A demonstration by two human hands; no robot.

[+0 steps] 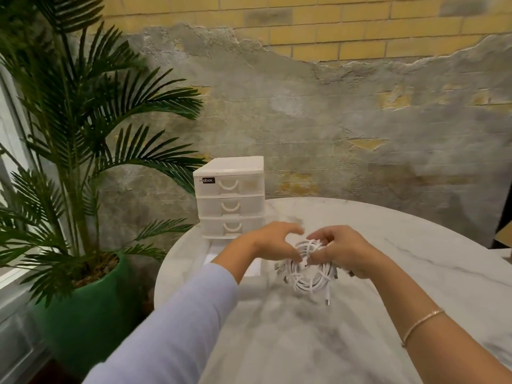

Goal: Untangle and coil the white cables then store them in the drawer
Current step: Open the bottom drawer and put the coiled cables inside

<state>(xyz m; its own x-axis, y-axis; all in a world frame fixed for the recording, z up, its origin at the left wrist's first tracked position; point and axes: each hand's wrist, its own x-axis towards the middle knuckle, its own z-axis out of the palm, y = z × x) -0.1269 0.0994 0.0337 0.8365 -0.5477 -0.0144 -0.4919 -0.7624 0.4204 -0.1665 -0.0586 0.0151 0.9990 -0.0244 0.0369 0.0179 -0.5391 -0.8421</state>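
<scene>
White cables (306, 275) coiled, bundled; drawer (250, 268) pulled open.

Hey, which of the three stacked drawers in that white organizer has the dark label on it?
The top drawer of the white organizer. A dark label sits left of its handle; the middle drawer and bottom drawer fronts show only their handles.
</scene>
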